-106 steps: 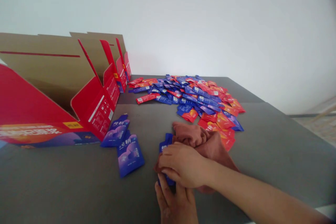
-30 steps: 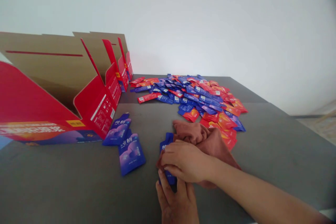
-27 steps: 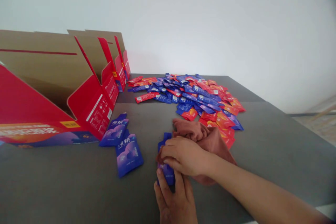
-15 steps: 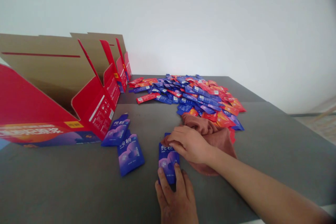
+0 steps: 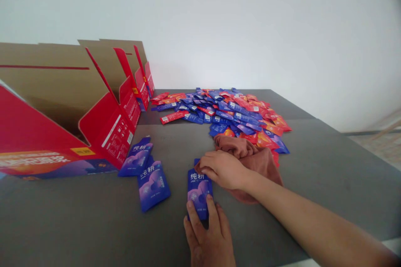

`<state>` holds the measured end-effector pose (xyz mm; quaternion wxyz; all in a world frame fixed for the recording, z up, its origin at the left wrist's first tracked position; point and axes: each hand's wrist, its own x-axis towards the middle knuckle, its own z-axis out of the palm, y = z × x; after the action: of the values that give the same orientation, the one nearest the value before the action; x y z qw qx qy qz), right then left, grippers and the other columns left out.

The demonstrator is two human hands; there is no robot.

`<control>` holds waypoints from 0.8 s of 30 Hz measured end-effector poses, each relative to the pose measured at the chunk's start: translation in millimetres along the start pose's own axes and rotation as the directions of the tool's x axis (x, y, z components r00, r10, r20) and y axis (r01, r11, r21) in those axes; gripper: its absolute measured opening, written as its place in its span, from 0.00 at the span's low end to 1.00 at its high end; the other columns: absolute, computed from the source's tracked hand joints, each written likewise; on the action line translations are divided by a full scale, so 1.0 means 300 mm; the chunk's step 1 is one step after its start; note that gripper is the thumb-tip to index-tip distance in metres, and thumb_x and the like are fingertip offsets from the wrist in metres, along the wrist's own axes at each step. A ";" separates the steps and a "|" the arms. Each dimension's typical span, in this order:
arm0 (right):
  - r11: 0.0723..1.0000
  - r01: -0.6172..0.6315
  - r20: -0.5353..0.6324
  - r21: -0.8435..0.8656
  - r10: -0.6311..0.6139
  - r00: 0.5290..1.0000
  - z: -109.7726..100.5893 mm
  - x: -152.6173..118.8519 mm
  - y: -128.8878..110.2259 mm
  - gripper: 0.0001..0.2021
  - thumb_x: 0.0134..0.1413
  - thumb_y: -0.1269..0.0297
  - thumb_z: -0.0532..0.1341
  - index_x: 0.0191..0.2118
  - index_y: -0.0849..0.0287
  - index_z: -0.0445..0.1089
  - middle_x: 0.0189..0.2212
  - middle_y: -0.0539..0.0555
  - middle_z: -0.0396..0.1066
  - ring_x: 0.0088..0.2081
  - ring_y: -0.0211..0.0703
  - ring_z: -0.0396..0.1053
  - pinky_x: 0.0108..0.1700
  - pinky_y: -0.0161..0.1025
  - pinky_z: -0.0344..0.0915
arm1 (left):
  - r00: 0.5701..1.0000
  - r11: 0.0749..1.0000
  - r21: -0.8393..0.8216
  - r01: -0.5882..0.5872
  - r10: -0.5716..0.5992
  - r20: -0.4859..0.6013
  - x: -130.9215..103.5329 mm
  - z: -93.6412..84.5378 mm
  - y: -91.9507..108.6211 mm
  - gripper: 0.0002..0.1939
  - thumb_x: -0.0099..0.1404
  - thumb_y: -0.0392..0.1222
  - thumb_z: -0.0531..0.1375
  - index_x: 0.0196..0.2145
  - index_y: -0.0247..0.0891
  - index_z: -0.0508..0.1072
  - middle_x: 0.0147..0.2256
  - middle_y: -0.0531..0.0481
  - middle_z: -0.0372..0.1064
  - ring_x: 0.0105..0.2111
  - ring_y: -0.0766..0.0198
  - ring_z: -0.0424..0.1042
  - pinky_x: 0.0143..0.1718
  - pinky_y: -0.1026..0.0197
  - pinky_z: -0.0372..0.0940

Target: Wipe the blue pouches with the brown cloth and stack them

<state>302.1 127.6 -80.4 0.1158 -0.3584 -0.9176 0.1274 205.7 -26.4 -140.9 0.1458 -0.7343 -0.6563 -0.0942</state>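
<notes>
A blue-purple pouch (image 5: 199,190) lies flat on the table in front of me, its printed side up. My left hand (image 5: 208,233) rests on its lower end with fingers spread and fingertips pressing down. A brown cloth (image 5: 255,164) is bunched under my right hand (image 5: 224,169), whose fingers are closed on a fold of it at the pouch's upper end. The hand hides part of the pouch's top. To the left, two more blue pouches, one nearer (image 5: 153,185) and one farther (image 5: 137,158), overlap on the table.
Red cardboard boxes (image 5: 108,133) with raised flaps stand in a row along the left. A large heap of blue and red pouches (image 5: 232,112) spreads over the back of the grey table (image 5: 319,175), touching the cloth. A white wall (image 5: 219,29) rises behind.
My right hand and the cloth have shifted slightly up the pouch, baring more of its white lettering. My left hand stays on the lower end. The whole view has shifted slightly.
</notes>
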 end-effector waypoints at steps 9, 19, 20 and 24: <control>0.967 0.236 0.079 0.095 -0.243 0.967 0.004 -0.042 -0.138 0.06 0.60 0.66 0.55 0.40 0.56 0.69 0.35 0.50 0.70 0.39 0.41 0.65 0.42 0.38 0.57 | 1.000 0.998 -0.052 0.025 -0.025 0.009 -0.010 0.019 0.008 0.20 0.53 0.37 0.65 0.45 0.47 0.75 0.49 0.49 0.69 0.53 0.31 0.61 0.46 0.36 0.67; 0.997 -0.078 0.006 -0.024 0.078 0.997 0.001 -0.003 -0.037 0.07 0.59 0.68 0.53 0.37 0.59 0.68 0.33 0.52 0.70 0.37 0.41 0.67 0.38 0.37 0.57 | 0.999 1.000 -0.012 0.004 -0.004 0.034 -0.004 0.006 -0.003 0.19 0.55 0.37 0.64 0.46 0.46 0.75 0.54 0.48 0.66 0.53 0.31 0.60 0.46 0.36 0.67; 0.997 -0.078 -0.020 -0.011 0.077 0.997 0.002 -0.005 -0.034 0.06 0.59 0.69 0.53 0.37 0.59 0.68 0.34 0.53 0.70 0.37 0.41 0.67 0.39 0.37 0.57 | 0.999 1.000 -0.012 0.008 -0.007 0.033 -0.004 0.005 -0.003 0.19 0.55 0.37 0.64 0.46 0.47 0.75 0.54 0.48 0.66 0.53 0.31 0.60 0.46 0.36 0.67; 0.994 0.036 -0.103 0.106 -0.025 0.994 0.002 -0.025 -0.065 0.06 0.58 0.71 0.54 0.38 0.60 0.68 0.35 0.52 0.70 0.39 0.40 0.66 0.43 0.37 0.58 | 0.999 0.999 -0.034 0.023 -0.021 0.039 -0.002 0.003 0.003 0.19 0.55 0.37 0.64 0.46 0.48 0.75 0.54 0.49 0.66 0.53 0.32 0.61 0.46 0.37 0.68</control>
<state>295.3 108.5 -75.7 0.1834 -0.3433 -0.9077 0.1567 206.4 -26.7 -142.2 0.1195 -0.7311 -0.6653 -0.0928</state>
